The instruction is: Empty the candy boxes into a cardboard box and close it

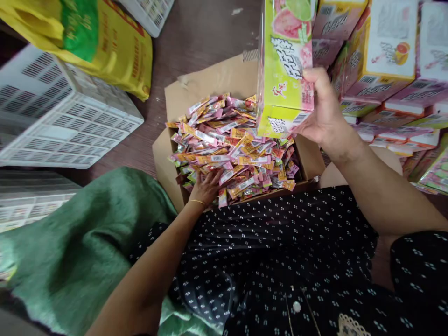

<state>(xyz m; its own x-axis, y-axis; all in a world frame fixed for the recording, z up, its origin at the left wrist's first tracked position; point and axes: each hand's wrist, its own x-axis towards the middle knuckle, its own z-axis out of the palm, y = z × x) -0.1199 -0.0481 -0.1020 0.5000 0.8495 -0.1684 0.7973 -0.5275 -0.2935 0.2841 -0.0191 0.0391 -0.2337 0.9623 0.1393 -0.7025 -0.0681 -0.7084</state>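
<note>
- The box (285,70), yellow-green and pink with printed fruit, is held up over the carton's far right part; its upper end runs out of view.
- The right grip (324,109) is closed around the box's right side, thumb on the printed face, the other fingers mostly hidden behind it.
- Below lie the sachets (224,140), long and thin, pink, orange and green, heaped in all directions.
- The left grip (206,188) rests palm down on the sachets at the carton's near left, fingers spread; whether it has hold of any I cannot tell. A thin bracelet (198,202) circles the wrist.
- The carton (217,77) has its flaps folded out and stands right in front of the person's dark patterned clothing (280,233).
- To the left are a green cloth (98,219) and a white crate (94,126), with a yellow bag (121,51) lying across its top.
- To the right, more boxes (388,46) are stacked in several colours.
- Dark floor (199,32) shows beyond the carton.
</note>
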